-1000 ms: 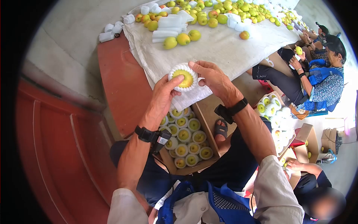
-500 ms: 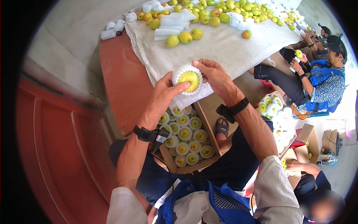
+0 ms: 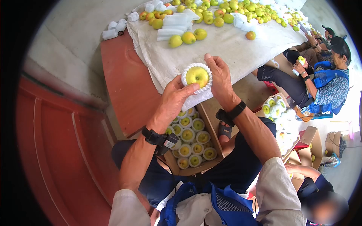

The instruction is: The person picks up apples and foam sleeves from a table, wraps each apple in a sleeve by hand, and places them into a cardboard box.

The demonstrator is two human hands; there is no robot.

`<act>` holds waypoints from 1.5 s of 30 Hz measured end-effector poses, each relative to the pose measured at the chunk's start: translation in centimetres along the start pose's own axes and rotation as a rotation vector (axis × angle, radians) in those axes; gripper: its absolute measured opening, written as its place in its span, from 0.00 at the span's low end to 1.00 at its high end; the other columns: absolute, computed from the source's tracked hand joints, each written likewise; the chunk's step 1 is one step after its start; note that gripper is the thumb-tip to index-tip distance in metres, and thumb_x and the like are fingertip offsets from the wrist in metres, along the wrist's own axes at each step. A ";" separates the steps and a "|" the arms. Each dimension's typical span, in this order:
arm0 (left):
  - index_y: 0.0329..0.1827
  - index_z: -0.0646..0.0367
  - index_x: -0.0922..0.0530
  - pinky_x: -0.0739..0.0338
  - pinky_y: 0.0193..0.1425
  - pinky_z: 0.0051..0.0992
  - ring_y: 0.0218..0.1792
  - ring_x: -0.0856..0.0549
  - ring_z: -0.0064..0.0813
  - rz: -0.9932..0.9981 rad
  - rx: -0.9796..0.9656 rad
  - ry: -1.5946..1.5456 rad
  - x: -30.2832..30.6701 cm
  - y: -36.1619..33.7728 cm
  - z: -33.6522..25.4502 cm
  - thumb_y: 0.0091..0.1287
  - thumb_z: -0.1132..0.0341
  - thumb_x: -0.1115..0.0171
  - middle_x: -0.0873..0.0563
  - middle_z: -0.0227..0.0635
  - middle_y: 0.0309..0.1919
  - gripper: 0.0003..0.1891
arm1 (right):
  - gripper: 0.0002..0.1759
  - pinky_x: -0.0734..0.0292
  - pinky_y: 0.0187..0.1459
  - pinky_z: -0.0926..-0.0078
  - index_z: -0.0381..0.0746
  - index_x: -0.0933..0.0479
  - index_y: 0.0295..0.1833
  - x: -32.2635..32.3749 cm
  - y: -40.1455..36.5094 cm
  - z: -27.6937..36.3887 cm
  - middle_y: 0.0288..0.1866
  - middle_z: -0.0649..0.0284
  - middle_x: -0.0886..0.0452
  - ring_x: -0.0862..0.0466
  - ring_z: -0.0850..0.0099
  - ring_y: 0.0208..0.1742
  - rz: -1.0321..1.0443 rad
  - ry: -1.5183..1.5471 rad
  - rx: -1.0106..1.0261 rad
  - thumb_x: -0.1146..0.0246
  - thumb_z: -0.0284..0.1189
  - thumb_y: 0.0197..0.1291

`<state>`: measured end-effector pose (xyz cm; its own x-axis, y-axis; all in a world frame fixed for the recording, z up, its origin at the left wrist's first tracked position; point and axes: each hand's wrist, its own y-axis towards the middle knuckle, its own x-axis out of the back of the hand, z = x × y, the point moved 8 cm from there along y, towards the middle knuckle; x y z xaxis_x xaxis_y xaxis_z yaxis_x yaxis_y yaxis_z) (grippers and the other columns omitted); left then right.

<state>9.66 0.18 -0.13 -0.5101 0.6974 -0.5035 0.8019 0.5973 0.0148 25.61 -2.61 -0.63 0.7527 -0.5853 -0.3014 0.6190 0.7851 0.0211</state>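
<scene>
My left hand (image 3: 174, 97) is closed around a yellow-green apple (image 3: 197, 76) in a white foam net (image 3: 184, 77), its thumb pressed on the apple's near side. The stem end faces up toward me. Beside the net's right edge is my right hand (image 3: 221, 80), its thumb and fingers stretched out and apart; whether it touches the net is hard to tell. Below both hands stands a cardboard box (image 3: 213, 130) holding several netted apples (image 3: 187, 135), stem ends up.
Ahead, a cloth-covered table (image 3: 233, 49) bears many loose apples (image 3: 226, 19) and a stack of foam nets (image 3: 175, 24). A red board (image 3: 122, 83) lies at left. Co-workers sit at right, one person (image 3: 328, 83) handling an apple. Netted apples (image 3: 279, 113) are piled nearby.
The netted apple has moved slightly right and turned so its stem end shows fully. My right thumb has come off the net's top, and the right hand has shifted to its side.
</scene>
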 end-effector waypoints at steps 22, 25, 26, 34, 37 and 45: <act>0.64 0.60 0.22 0.18 0.51 0.29 0.47 0.14 0.26 -0.084 0.118 -0.176 2.6 0.5 2.2 0.76 0.57 0.36 0.13 0.34 0.52 0.20 | 0.23 0.24 0.46 0.71 0.29 0.20 0.47 0.3 -1.0 2.4 0.39 0.57 0.17 0.21 0.72 0.41 -0.059 -0.423 0.554 0.43 0.43 0.77; 0.64 0.61 0.22 0.18 0.46 0.26 0.44 0.14 0.25 -0.090 0.110 -0.055 3.4 0.4 -0.1 0.76 0.57 0.35 0.12 0.33 0.51 0.21 | 0.26 0.23 0.49 0.67 0.30 0.17 0.48 -0.8 0.3 2.1 0.41 0.51 0.15 0.17 0.66 0.45 0.175 -0.458 0.206 0.43 0.46 0.76; 0.64 0.61 0.22 0.18 0.46 0.26 0.44 0.14 0.25 -0.108 0.128 -0.064 3.6 0.2 -0.4 0.76 0.57 0.35 0.12 0.33 0.51 0.21 | 0.26 0.23 0.49 0.67 0.30 0.17 0.48 -0.6 0.1 2.6 0.41 0.51 0.15 0.17 0.66 0.45 0.179 -0.457 0.179 0.43 0.46 0.76; 0.57 0.66 0.18 0.20 0.45 0.21 0.42 0.15 0.20 0.031 0.151 0.414 2.1 -1.3 -1.9 0.72 0.52 0.31 0.14 0.32 0.45 0.24 | 0.41 0.19 0.58 0.59 0.47 0.27 0.73 -4.4 -7.3 7.2 0.59 0.47 0.18 0.14 0.51 0.57 0.526 -1.136 0.549 0.28 0.53 0.58; 0.56 0.67 0.18 0.21 0.45 0.18 0.41 0.16 0.18 0.075 0.162 0.450 1.6 -1.9 -0.8 0.71 0.49 0.31 0.14 0.32 0.44 0.26 | 0.44 0.19 0.57 0.55 0.49 0.29 0.74 -4.1 -9.8 6.2 0.56 0.48 0.18 0.15 0.47 0.56 0.539 -1.175 0.479 0.24 0.50 0.53; 0.61 0.69 0.20 0.21 0.51 0.21 0.46 0.14 0.24 0.187 0.232 0.731 0.1 -4.1 -1.3 0.73 0.46 0.33 0.13 0.36 0.49 0.31 | 0.35 0.19 0.55 0.54 0.47 0.27 0.68 -1.7 -13.4 3.0 0.56 0.50 0.19 0.16 0.46 0.54 0.438 -1.178 0.265 0.29 0.38 0.52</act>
<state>5.93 -1.65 0.85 -0.3706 0.9099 0.1862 0.8980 0.4023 -0.1781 16.69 -12.72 2.49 0.5623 -0.2216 0.7967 0.1944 0.9719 0.1331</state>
